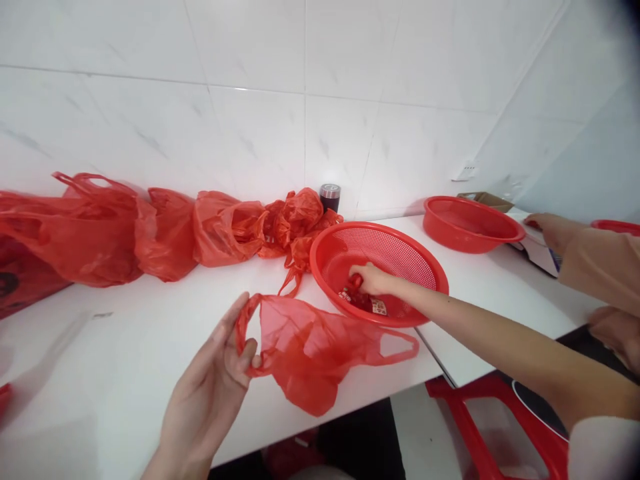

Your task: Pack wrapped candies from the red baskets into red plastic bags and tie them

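Note:
My left hand (pixel 210 380) has its fingers hooked through one handle of a thin red plastic bag (pixel 310 353). The bag hangs sideways over the table's front edge with its other handle loose at the right. My right hand (pixel 373 279) reaches down into a red plastic colander (pixel 430 273), with its fingers closed on a small red packet (pixel 356 281). Several small red pieces with white print (pixel 379 306) lie in the bottom of the colander under that hand; their exact kind is too small to tell.
Filled red bags (pixel 165 233) stand along the tiled wall, beside a dark lidded cup (pixel 330 197). A red basin (pixel 473 227) sits back right, near a person's arm (pixel 575 247) at a white device (pixel 537 253). A red stool (pixel 505 413) is below.

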Tool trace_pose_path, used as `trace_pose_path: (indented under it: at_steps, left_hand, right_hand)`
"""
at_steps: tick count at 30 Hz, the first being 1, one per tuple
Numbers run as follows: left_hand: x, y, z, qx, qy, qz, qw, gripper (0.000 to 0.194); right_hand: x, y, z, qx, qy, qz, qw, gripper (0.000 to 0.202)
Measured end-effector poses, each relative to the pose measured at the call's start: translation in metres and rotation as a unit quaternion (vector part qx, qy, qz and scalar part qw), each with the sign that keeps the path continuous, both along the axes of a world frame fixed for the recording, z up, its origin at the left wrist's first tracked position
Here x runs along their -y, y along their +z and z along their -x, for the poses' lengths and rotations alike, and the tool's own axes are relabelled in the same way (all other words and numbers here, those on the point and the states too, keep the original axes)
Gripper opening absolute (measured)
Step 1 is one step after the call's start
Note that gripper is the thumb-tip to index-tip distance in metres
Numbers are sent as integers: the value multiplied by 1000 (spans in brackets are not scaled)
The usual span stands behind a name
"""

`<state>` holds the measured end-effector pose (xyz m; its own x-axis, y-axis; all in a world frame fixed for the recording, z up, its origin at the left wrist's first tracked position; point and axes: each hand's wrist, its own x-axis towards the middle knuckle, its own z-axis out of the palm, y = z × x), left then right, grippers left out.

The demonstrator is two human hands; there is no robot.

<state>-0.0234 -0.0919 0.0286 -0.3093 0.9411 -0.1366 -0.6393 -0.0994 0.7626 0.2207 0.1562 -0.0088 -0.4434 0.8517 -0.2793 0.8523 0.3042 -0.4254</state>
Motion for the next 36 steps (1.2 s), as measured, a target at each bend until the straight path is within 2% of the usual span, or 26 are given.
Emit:
trace_pose_path:
  at_steps: [2,4,6,8,9,10,12,13,15,17,19,20,24,26,28,30,32,34,36]
  left_hand:
    - [5,-12,-3,7,7,39,999,38]
    - [8,-20,-8,18,27,58,998,37]
    - [9,-21,-13,22,43,57,997,38]
    - [9,-19,-15,13,55,43,997,40]
    - [9,-17,-16,7,57,36,998,41]
    - [9,-15,-16,2,57,30,998,41]
    - [10,-13,-16,-8,52,23,998,40]
    - [10,-12,-15,-12,49,21,999,40]
    - [12,-11,-13,-20,43,19,999,39]
    - [15,-11,-9,-29,42,21,998,40]
    - [18,-9,-4,-37,50,24,998,40]
    - [20,-7,-2,-39,54,24,997,40]
    - [32,0,3,-39,50,29,998,43]
    - [37,0,4,-45,39,42,997,49]
    - [39,-2,8,-54,37,52,997,53]
    - [40,-6,12,-56,45,62,995,54]
    - [42,-9,15,-56,53,74,994,54]
    - [45,-10,17,-63,59,85,993,53]
    - [48,-11,17,-73,62,96,991,52]
  right_hand:
    - [-5,22,0,-60,-17,-12,998,37]
    - [3,49,4,-181,-18,-28,983,35]
    - [27,71,14,-324,14,-76,943,32]
    - [63,76,29,-395,74,-170,900,31]
    - [83,70,37,-407,101,-218,881,30]
    - [102,59,45,-399,120,-247,875,29]
    - [135,27,60,-322,188,-247,894,28]
    - [148,9,65,-301,198,-234,903,29]
    - [162,-20,72,-241,260,-208,912,31]
    - [163,-32,73,-159,340,-187,908,37]
    - [155,-28,70,-79,395,-169,899,50]
    - [150,-22,68,-49,392,-165,904,55]
    - [133,3,63,37,251,-149,956,53]
    - [132,14,59,52,214,-110,969,55]
    - [132,28,54,2,222,-69,973,59]
    - [126,47,45,-92,215,-46,971,51]
    - [109,62,33,-151,182,-62,970,41]
    - [83,66,21,-101,124,-105,982,47]
    - [55,56,9,43,78,-101,991,74]
